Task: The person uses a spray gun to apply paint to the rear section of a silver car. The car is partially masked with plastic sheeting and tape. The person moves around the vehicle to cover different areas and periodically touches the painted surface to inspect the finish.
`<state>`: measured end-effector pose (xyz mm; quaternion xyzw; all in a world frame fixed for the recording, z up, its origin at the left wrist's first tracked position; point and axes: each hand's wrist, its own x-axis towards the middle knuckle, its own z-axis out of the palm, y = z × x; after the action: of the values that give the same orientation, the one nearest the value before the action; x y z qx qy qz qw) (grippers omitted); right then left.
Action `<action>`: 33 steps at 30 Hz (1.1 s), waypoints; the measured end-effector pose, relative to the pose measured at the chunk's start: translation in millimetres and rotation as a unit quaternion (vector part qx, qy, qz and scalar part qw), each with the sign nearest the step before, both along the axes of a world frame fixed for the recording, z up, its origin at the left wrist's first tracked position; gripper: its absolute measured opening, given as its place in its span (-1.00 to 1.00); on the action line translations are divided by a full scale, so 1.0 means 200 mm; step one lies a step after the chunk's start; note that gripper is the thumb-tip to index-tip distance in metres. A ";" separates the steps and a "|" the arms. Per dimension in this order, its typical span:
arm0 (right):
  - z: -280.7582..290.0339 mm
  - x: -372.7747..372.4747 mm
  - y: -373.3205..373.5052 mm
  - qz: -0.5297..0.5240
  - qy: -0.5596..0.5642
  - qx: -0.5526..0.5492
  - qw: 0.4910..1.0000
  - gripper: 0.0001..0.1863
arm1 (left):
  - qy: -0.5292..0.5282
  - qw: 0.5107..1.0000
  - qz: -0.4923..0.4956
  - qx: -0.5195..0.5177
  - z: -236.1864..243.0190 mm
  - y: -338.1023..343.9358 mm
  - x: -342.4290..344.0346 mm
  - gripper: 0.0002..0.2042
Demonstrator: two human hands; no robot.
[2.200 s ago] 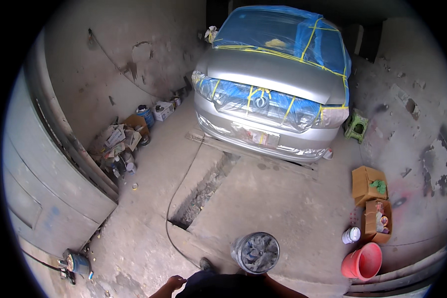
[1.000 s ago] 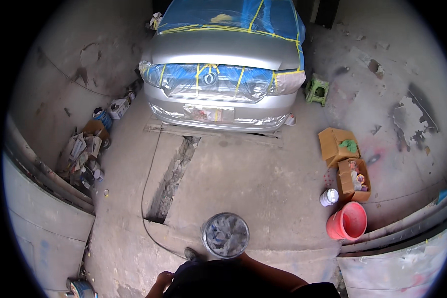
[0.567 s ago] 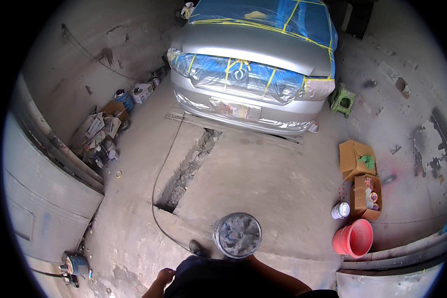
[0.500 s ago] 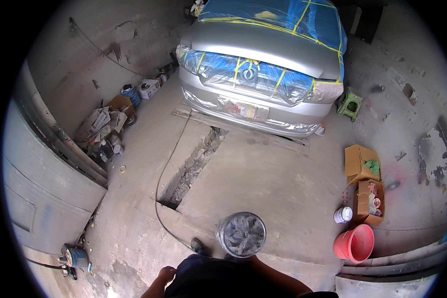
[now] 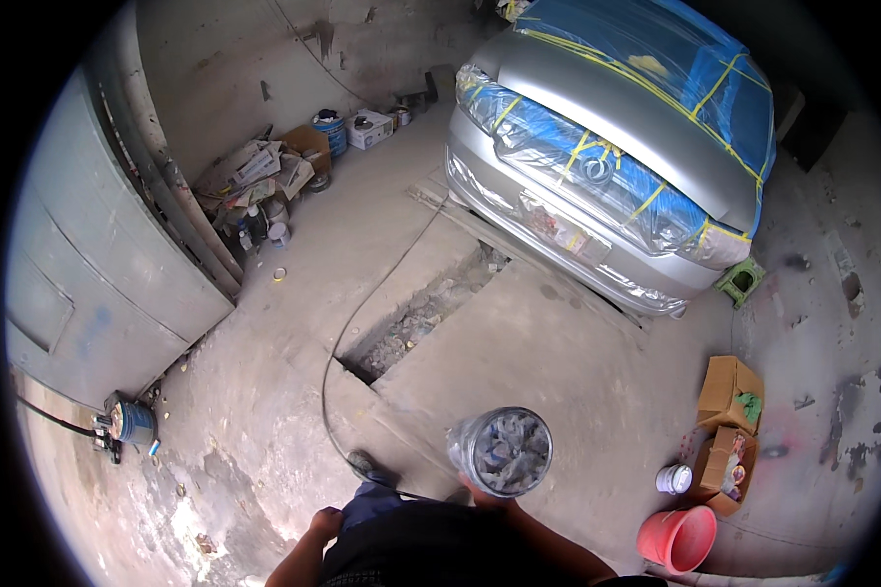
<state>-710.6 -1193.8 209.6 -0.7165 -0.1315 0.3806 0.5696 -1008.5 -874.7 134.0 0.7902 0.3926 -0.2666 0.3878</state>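
Note:
My right hand (image 5: pixel 489 498) grips the near side of a clear plastic bucket (image 5: pixel 457 448), held up in front of my body. Crumpled grey and whitish scraps (image 5: pixel 511 452) fill it; their exact kind is hard to make out. Most of the right hand's fingers are hidden by the bucket. Down beside my thigh hangs my left hand (image 5: pixel 327 522), loosely closed, with nothing seen in it. My shoe (image 5: pixel 362 464) stands on the concrete floor near a dark hose (image 5: pixel 330 377).
A silver car (image 5: pixel 578 210) masked with blue film and yellow tape stands ahead. A rubble-filled trench (image 5: pixel 426 315) cuts the floor. To the right are cardboard boxes (image 5: pixel 722 391), a white pail (image 5: pixel 673 478) and a red bucket (image 5: pixel 662 538). At left are a metal door (image 5: pixel 98 284) and a blue can (image 5: pixel 132 423).
My view has turned left, so the car and boxes sit farther right in the picture. The bucket stays in my right hand; my left hand still hangs by my thigh.

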 end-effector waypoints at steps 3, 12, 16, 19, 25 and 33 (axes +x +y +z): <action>0.00 0.03 0.24 0.026 -0.114 -0.018 0.993 -0.63 | -0.032 0.999 0.012 0.021 -0.08 0.18 -0.07 -0.59; 0.13 0.12 0.89 0.058 -0.193 0.014 0.979 -0.65 | -0.042 0.990 0.127 -0.046 0.03 0.68 -0.02 -0.63; 0.32 0.16 1.15 0.044 -0.183 0.012 0.982 -0.69 | -0.034 0.952 0.279 -0.124 0.21 0.87 -0.01 -0.70; 0.39 0.21 1.33 0.041 -0.169 0.015 0.985 -0.72 | -0.013 0.944 0.304 -0.129 0.17 0.95 -0.08 -0.71; 0.43 0.44 1.68 0.040 -0.160 0.015 0.986 -0.78 | 0.001 0.967 0.236 -0.099 0.06 1.05 -0.03 -0.70; 0.48 0.82 2.55 0.134 -0.185 0.085 0.970 -0.86 | 0.058 0.945 0.312 -0.076 0.24 1.42 0.24 -0.66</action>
<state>-547.5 -683.6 306.3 -0.6989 -0.3619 0.3016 0.5381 -959.6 -591.4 181.1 0.5795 0.6197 -0.2068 0.4872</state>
